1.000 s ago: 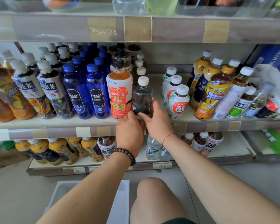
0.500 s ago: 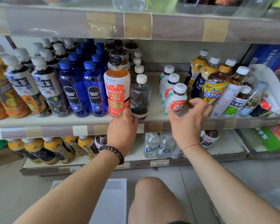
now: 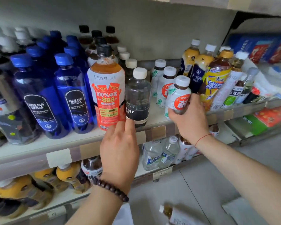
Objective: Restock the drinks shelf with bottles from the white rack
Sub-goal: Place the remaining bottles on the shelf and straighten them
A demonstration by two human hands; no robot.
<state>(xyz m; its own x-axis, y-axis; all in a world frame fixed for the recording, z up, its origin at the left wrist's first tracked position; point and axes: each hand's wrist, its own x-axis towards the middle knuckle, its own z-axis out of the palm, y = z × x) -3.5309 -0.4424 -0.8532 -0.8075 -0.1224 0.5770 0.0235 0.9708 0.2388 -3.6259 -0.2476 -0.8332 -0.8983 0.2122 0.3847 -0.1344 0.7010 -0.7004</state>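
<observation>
On the drinks shelf point(image 3: 58, 142) a small clear soda bottle point(image 3: 137, 96) with a white cap and black label stands at the front edge. My left hand point(image 3: 120, 148) touches its base with straight fingers. To the right, my right hand point(image 3: 191, 117) grips a small white-labelled bottle point(image 3: 178, 96) with a red circle, the front one of a short row. An orange-and-white labelled bottle point(image 3: 106, 93) stands just left of the soda bottle. A bottle point(image 3: 172, 213) lies low at the bottom edge.
Blue soda bottles point(image 3: 75, 95) and tea bottles fill the shelf's left side. Tall yellow and brown tea bottles point(image 3: 216, 82) crowd the right, some leaning. A lower shelf point(image 3: 162, 173) holds water bottles and yellow-capped drinks. Grey floor lies beyond my arms.
My right hand moved right from the clear soda bottle and took hold of the white-labelled bottle. My left hand stayed at the soda bottle's base. The view moved closer.
</observation>
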